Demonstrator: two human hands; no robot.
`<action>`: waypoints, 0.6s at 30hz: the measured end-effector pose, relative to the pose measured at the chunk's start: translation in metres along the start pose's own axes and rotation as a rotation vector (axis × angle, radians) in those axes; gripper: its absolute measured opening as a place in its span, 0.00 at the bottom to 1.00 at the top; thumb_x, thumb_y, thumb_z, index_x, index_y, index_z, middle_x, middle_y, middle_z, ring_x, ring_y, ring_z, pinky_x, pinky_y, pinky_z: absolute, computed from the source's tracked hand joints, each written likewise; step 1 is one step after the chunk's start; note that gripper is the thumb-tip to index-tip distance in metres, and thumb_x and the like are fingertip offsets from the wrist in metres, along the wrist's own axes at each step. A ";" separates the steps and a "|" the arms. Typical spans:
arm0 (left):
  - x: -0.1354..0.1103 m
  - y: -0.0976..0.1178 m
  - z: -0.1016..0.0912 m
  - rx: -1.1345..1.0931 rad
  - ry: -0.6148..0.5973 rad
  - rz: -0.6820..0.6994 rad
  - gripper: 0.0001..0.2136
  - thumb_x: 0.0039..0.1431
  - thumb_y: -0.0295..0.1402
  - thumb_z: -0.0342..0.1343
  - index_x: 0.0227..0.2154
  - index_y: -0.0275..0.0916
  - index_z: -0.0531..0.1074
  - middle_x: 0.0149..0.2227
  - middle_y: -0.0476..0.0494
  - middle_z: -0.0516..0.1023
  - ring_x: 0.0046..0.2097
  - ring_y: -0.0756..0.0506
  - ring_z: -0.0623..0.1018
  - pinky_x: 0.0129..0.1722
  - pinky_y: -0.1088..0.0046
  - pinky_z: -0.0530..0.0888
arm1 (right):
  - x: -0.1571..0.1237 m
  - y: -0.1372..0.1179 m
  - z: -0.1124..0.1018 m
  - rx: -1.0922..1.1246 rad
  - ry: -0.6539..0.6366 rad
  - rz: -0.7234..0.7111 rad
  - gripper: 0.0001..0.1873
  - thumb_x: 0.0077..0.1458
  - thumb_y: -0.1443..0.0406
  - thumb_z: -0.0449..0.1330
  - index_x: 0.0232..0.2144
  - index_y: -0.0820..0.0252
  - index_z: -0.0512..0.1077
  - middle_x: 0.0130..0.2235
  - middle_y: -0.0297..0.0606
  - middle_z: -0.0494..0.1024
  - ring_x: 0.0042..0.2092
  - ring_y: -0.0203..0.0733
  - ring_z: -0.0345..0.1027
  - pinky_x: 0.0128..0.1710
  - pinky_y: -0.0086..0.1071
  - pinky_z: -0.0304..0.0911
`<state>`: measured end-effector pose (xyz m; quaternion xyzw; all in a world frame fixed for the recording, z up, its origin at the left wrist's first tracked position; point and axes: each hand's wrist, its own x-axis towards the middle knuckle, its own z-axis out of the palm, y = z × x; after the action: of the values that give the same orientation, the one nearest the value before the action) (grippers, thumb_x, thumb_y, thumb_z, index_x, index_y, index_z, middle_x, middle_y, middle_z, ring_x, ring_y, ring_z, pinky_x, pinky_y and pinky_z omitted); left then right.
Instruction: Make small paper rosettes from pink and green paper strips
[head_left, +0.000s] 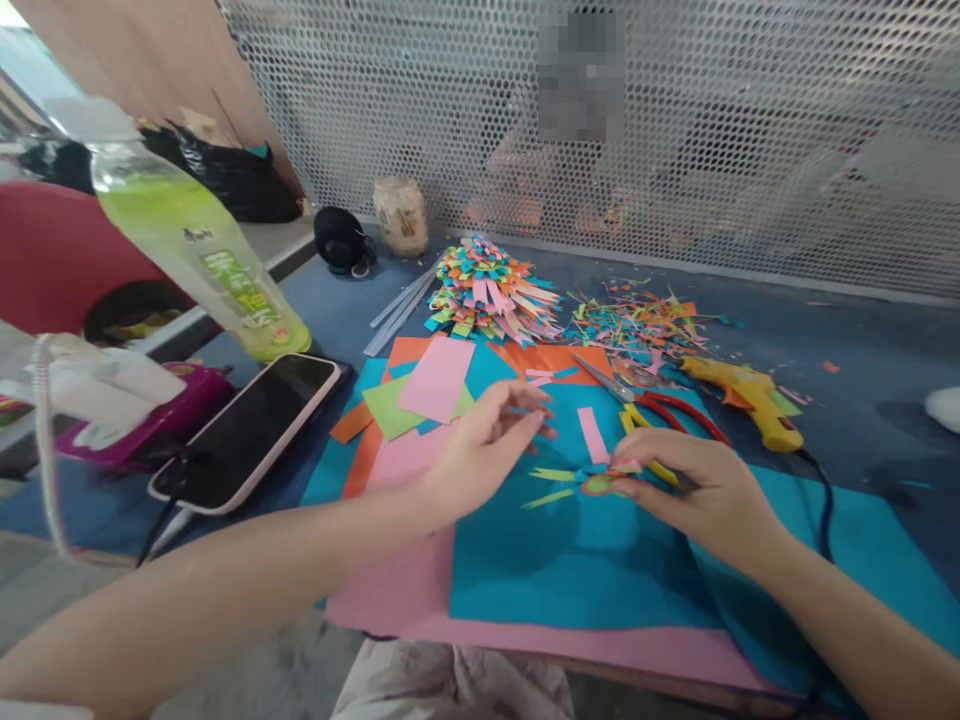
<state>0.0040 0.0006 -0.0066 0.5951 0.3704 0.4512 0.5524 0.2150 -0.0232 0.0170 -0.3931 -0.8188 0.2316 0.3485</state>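
Observation:
Pinched between the thumb and fingers of my right hand (697,495) is a small rolled paper piece (598,485) in orange and green, with light green strips sticking out to the left. My left hand (491,440) hovers just left of it over the blue sheet (570,570), fingers loosely curled and apart, with nothing visible in them. A pink paper strip (592,435) lies just beyond the rolled piece. Scissors with red handles (615,385) and a yellow-handled tool (661,474), partly hidden by my right hand, lie close by.
Behind the sheets sit a pile of fringed paper pieces (495,290) and a heap of paper scraps (637,325). A yellow glue gun (750,395) with a black cord lies at right. At left are a phone (251,430), a drink bottle (195,240) and clear glue sticks (401,315).

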 end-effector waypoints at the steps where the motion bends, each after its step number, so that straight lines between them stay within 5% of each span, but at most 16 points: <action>1: 0.000 0.001 -0.002 0.058 0.072 0.095 0.05 0.59 0.32 0.49 0.38 0.38 0.64 0.36 0.45 0.71 0.37 0.50 0.74 0.35 0.73 0.72 | 0.000 0.000 0.000 -0.008 -0.003 0.003 0.05 0.51 0.64 0.60 0.27 0.57 0.68 0.26 0.34 0.75 0.28 0.36 0.70 0.27 0.28 0.66; 4: -0.003 0.006 -0.010 0.274 0.192 0.445 0.04 0.58 0.28 0.51 0.36 0.39 0.63 0.35 0.46 0.69 0.38 0.50 0.71 0.38 0.72 0.71 | 0.001 0.000 -0.001 -0.044 -0.001 0.003 0.05 0.52 0.63 0.60 0.27 0.58 0.68 0.27 0.35 0.75 0.28 0.36 0.70 0.26 0.27 0.66; 8: -0.009 0.013 -0.013 0.613 -0.002 0.830 0.12 0.51 0.25 0.56 0.39 0.38 0.64 0.37 0.44 0.71 0.44 0.47 0.71 0.44 0.67 0.70 | 0.001 0.000 0.000 -0.090 0.012 -0.046 0.07 0.53 0.61 0.59 0.26 0.58 0.67 0.26 0.35 0.75 0.27 0.35 0.70 0.24 0.27 0.66; 11: -0.012 0.014 -0.010 0.731 -0.051 0.948 0.15 0.49 0.26 0.59 0.40 0.37 0.64 0.39 0.43 0.74 0.44 0.47 0.72 0.46 0.65 0.69 | -0.001 0.000 -0.001 -0.208 0.030 -0.149 0.06 0.55 0.62 0.57 0.28 0.58 0.67 0.26 0.34 0.75 0.28 0.35 0.70 0.26 0.27 0.68; 18: -0.014 0.013 -0.010 0.836 0.104 1.179 0.13 0.43 0.28 0.64 0.31 0.41 0.67 0.28 0.52 0.74 0.36 0.48 0.71 0.39 0.66 0.65 | -0.010 0.003 -0.008 -0.716 0.067 -0.523 0.05 0.58 0.70 0.53 0.37 0.62 0.67 0.34 0.41 0.77 0.34 0.39 0.73 0.32 0.30 0.69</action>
<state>-0.0111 -0.0109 0.0046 0.8351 0.1551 0.5225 -0.0748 0.2265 -0.0283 0.0164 -0.2757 -0.9076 -0.1754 0.2636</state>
